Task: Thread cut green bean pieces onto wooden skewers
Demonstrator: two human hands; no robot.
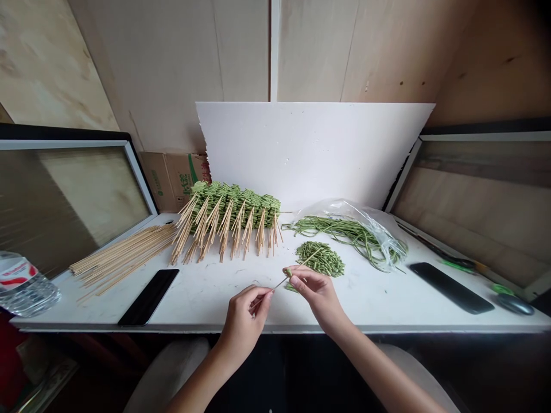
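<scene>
Skewer [279, 282] work is low over the near edge of the table [206, 298]: your left hand [243, 318] pinches its near end and your right hand [316, 289] pinches a bean piece [287, 272] on the shaft, so this one looks barely begun. Just beyond your right hand lies a heap of cut pieces [321, 259], unthreaded. Bare sticks [123, 258] fan out to the left. Farther back a stack of loaded skewers [235, 206] looks finished, and long beans [344, 229] lie uncut in a plastic bag [370, 221].

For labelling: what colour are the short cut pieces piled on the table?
Green. The cut pieces show best in the head view.
</scene>
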